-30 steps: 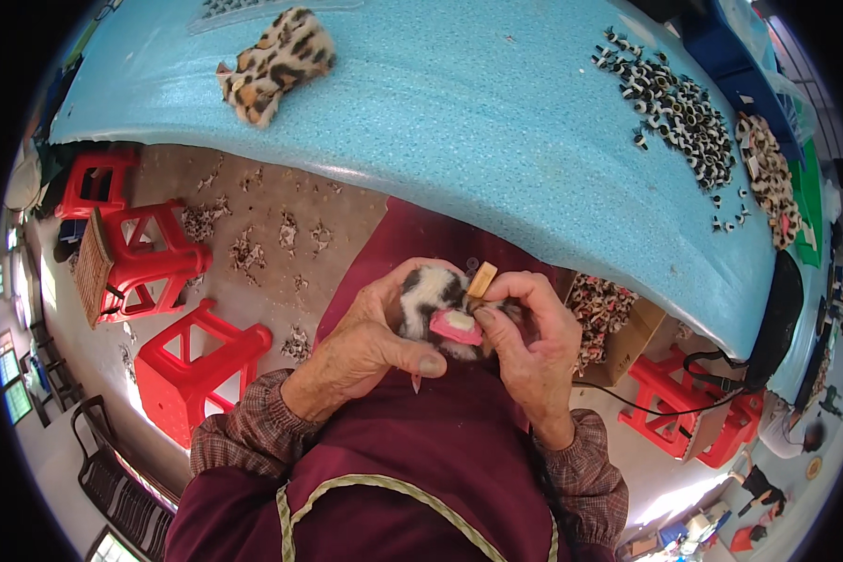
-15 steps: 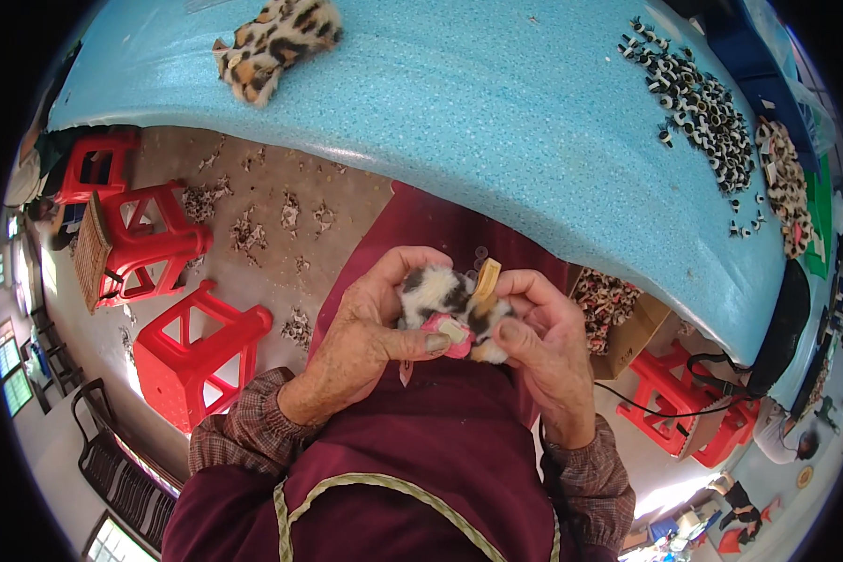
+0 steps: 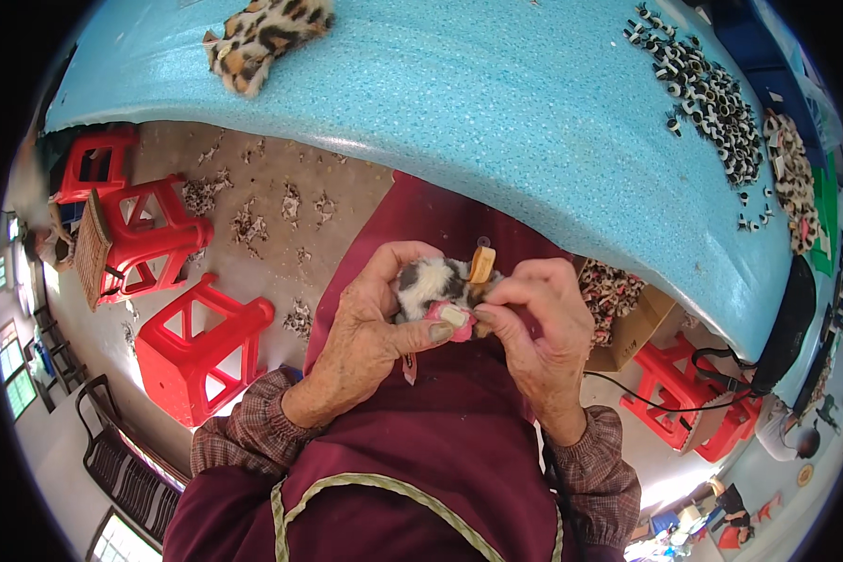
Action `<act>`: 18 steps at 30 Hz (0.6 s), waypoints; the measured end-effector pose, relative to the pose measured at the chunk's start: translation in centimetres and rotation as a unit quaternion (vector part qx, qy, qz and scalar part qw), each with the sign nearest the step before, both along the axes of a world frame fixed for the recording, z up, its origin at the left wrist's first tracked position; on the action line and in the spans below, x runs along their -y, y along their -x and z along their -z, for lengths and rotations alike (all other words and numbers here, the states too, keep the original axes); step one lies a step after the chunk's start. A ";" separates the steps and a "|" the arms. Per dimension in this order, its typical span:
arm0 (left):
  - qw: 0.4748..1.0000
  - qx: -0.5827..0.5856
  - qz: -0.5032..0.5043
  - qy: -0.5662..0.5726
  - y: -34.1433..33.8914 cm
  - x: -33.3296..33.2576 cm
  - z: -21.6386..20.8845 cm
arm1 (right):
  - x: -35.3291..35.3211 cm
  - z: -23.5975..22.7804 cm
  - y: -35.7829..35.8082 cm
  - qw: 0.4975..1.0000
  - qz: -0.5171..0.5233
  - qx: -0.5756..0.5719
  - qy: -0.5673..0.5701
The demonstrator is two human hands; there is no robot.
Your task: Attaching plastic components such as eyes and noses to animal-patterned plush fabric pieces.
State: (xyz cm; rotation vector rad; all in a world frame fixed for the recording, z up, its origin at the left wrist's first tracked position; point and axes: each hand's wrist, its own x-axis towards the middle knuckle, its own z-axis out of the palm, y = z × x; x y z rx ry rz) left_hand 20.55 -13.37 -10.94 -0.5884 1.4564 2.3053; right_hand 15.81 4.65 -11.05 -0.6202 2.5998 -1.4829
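Note:
Above my lap, my left hand [image 3: 358,323] is closed round a small furry plush piece [image 3: 433,281], white with black and tan patches. The thumb presses beside a pink part [image 3: 464,332] with a pale middle on its near side. A tan strip [image 3: 482,266] stands up from the plush's far edge. At the right side of the plush my right hand [image 3: 548,323] is closed, with thumb and forefinger pinching its edge near the pink part. A narrow pale strip [image 3: 409,368] hangs below my left hand.
A blue table [image 3: 459,103] carries a spotted plush skin [image 3: 270,39], many small black-and-white parts [image 3: 717,117] and spotted pieces [image 3: 792,178]. Beneath it stands a cardboard box [image 3: 635,328] of plush pieces. Red stools [image 3: 192,361] and scraps [image 3: 248,225] occupy the floor at left.
My right hand's fingers have shifted left and curled into a pinch at the plush's edge. The pink part and the tan strip have turned slightly. My left hand keeps its hold.

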 end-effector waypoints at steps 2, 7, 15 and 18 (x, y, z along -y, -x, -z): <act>1.000 0.002 0.017 0.010 0.0 0.3 -0.3 | -0.1 0.2 0.0 0.999 -0.015 0.047 0.016; 0.998 -0.041 0.038 0.015 -0.3 0.1 -0.5 | -0.6 1.0 -0.2 0.888 -0.056 0.392 0.235; 0.997 -0.014 0.082 0.006 -0.6 0.3 -0.8 | -0.4 1.4 -1.5 0.847 -0.004 0.450 0.282; 0.992 -0.098 0.040 0.074 -1.3 -0.6 0.6 | -0.3 1.3 -1.6 0.851 0.009 0.424 0.311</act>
